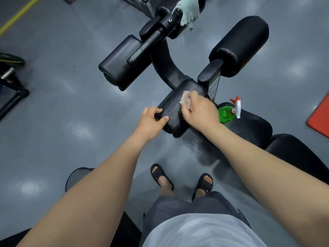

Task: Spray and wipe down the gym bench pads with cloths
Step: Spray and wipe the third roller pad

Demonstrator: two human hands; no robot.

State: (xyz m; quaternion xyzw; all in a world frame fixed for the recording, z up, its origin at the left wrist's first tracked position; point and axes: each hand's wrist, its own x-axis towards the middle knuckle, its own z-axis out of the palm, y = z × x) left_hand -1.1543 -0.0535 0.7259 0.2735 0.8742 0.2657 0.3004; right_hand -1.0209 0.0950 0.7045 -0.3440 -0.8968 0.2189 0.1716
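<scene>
Small pad, centre, beaded with spray.
Left hand: gripping near-left edge, steadying.
Right hand: bunching pinkish cloth against far-right surface.
Advised: overlapping strokes toward near-left droplets.
Spray bottle: right, on seat pad.

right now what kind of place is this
Most likely a gym: padded leg rollers on a black bench frame, a grey floor with a yellow line, and a right hand wiping a wet pad with a cloth.
</scene>
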